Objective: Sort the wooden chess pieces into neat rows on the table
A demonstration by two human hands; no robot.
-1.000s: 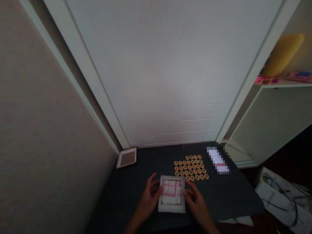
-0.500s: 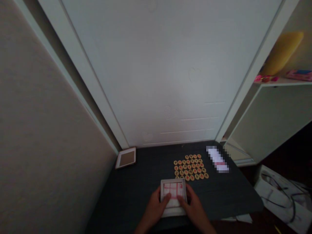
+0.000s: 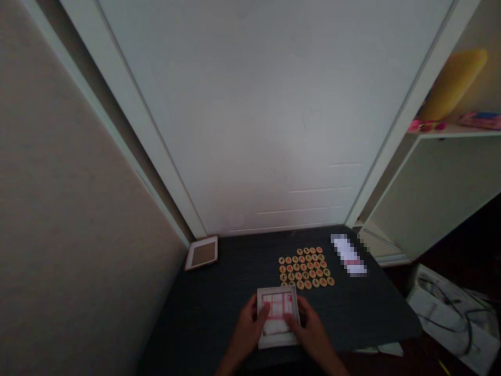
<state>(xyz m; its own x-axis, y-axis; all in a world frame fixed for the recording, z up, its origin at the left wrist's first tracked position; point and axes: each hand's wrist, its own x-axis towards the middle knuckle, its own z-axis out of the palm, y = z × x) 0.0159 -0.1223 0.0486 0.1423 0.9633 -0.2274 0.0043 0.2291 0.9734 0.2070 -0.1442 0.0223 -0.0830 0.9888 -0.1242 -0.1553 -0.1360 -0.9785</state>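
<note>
A shallow white box (image 3: 278, 343) is held low over the front of the dark table, one hand on either side. Inside it lies a folded white sheet with red lines (image 3: 276, 307). My left hand (image 3: 251, 325) grips the left side, its thumb resting on the sheet. On the right side my right hand (image 3: 307, 324) has its fingers round the edge and its thumb on the sheet too. Just beyond the box, round wooden Chinese chess pieces (image 3: 306, 275) with red and dark characters lie in rows. The box hides part of the nearest row.
At the table's (image 3: 242, 266) back left lies a shallow lid or tray (image 3: 202, 254) with a brown inside. A blurred white and red item (image 3: 350, 256) lies at the right. Behind stands a white panel (image 3: 250, 130). Cables trail over a white box (image 3: 457, 318) on the floor.
My left thumb has slid slightly up and left over the sheet. Both hands still hold the box in nearly the same place.
</note>
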